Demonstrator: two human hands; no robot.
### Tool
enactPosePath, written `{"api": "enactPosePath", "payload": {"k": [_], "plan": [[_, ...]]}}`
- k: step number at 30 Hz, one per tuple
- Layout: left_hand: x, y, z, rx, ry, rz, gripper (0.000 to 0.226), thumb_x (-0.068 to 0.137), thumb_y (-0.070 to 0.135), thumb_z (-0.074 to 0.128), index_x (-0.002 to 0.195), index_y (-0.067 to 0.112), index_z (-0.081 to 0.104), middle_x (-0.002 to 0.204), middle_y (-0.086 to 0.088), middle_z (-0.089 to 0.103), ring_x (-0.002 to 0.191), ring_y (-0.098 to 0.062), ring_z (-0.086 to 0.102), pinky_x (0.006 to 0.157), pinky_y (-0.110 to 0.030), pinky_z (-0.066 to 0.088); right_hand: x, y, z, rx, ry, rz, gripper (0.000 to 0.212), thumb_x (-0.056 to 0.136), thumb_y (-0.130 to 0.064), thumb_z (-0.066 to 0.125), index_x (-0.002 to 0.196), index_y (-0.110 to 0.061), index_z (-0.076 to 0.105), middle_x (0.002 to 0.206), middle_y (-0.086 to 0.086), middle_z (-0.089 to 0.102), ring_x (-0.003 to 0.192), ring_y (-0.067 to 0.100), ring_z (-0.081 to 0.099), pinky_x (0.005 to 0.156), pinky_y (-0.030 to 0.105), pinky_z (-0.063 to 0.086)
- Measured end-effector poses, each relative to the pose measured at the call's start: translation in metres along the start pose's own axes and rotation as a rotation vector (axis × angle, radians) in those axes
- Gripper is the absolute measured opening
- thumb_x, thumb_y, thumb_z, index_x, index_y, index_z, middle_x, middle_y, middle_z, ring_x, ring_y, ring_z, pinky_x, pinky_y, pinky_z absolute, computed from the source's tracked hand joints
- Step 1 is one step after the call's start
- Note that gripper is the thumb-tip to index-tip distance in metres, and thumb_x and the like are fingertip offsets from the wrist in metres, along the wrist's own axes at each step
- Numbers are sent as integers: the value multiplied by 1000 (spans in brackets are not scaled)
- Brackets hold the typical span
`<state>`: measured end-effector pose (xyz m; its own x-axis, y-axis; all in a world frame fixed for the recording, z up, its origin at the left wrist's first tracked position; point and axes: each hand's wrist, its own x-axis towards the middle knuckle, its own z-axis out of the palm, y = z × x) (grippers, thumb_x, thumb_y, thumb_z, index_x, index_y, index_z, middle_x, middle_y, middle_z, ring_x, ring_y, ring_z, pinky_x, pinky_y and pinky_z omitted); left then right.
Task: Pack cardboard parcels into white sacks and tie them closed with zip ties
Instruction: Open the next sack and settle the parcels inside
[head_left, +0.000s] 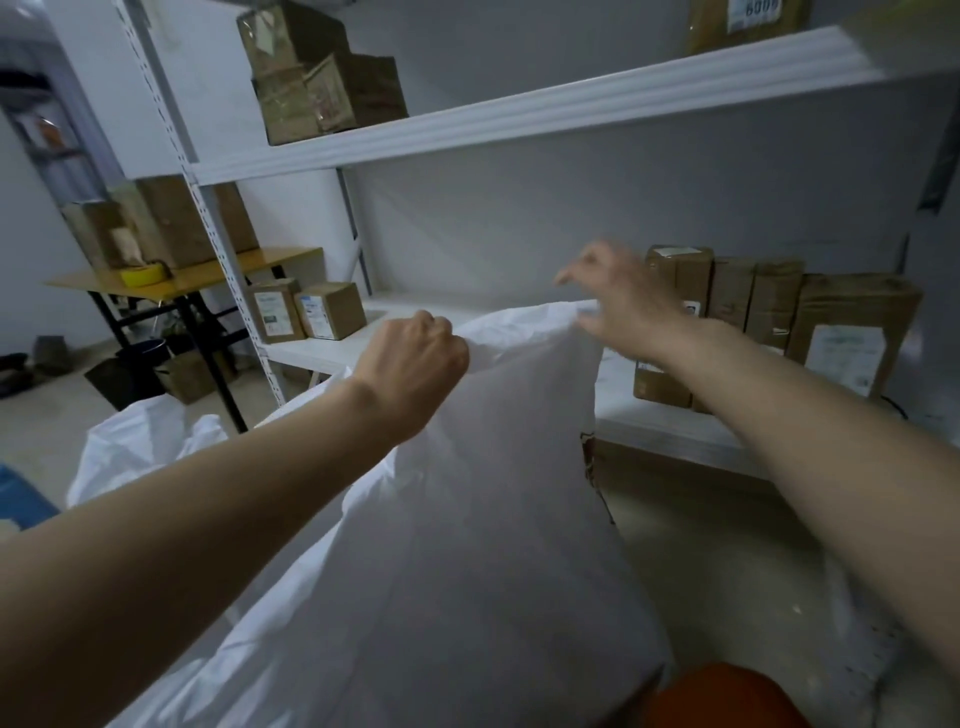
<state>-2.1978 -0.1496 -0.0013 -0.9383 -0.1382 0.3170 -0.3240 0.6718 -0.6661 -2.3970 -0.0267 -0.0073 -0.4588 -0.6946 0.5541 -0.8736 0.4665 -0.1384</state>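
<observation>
White, soft and crinkly, the sack (483, 467) stands tall in front of the white metal shelf (519, 114). The left hand (415, 358) bunches its top edge in a fist. The right hand (618, 296) is blurry, fingers spread by the sack's corner. Brown cardboard parcels (769, 306) stand behind on the shelf. A wooden table (208, 275) stands to the left.

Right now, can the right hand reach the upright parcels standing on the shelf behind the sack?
Probably yes. The right hand is open above the white sack's top edge, and the upright parcels stand just behind it on the shelf, nothing between.
</observation>
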Motion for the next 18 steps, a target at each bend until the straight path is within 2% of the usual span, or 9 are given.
{"api": "enactPosePath", "payload": {"k": [2,5,7,9,10,12,15,16,18], "plan": [[-1,1,-4,-13,34,15,24,91,4,49,113,13,55,106,-5,54,97,-21,53,63,-29,34,-7,-26,3,-135,-107,-247,44,78,-23,75,117,-15,56,118,5,47,114,23,42,78,37,44],[-4,5,-8,-110,52,23,16,90,6,49,102,16,56,97,-3,54,93,-22,56,62,-29,35,-13,-45,23,-158,55,-409,22,71,-1,73,85,-6,57,83,12,58,74,32,59,51,34,39],[-4,1,-17,-464,-41,-66,6,86,18,61,87,19,55,86,2,52,88,-20,58,64,-28,40,-13,-46,30,-188,196,-414,28,58,11,73,70,-5,53,64,13,52,44,30,50,39,26,31],[6,-13,-32,-1017,-119,-277,27,75,38,74,83,16,61,81,5,59,80,-15,60,67,-28,50,-11,-43,31,-242,361,-394,31,55,12,76,64,-6,53,61,12,49,35,27,44,34,22,28],[15,-19,-36,-1181,-79,-386,33,72,44,77,85,16,65,81,3,63,77,-14,61,67,-29,52,-11,-41,30,-271,410,-395,31,55,11,77,63,-7,53,60,12,48,33,26,43,34,20,27],[33,-27,-35,-1158,-124,-460,40,70,48,77,91,15,69,88,-1,68,79,-16,63,68,-27,53,-13,-35,30,-309,451,-382,30,57,11,76,61,-8,52,59,12,47,32,24,41,35,18,24],[49,-12,-21,-1064,-511,-394,53,67,48,79,104,11,69,103,-9,69,91,-24,66,79,-31,55,-19,-22,32,-272,508,-369,28,63,12,70,63,-8,50,60,12,44,33,25,40,34,20,29],[52,-5,-16,-1055,-547,-382,54,67,42,81,107,9,67,106,-11,68,91,-26,66,78,-32,55,-22,-19,33,-249,501,-373,27,65,12,68,64,-8,50,60,12,44,34,25,40,33,21,30],[55,6,-7,-920,-409,-340,41,75,23,76,110,7,62,106,-13,65,92,-28,63,69,-30,48,-29,-17,29,-205,436,-406,23,68,8,67,67,-9,51,63,12,45,39,28,44,38,24,30]]}}
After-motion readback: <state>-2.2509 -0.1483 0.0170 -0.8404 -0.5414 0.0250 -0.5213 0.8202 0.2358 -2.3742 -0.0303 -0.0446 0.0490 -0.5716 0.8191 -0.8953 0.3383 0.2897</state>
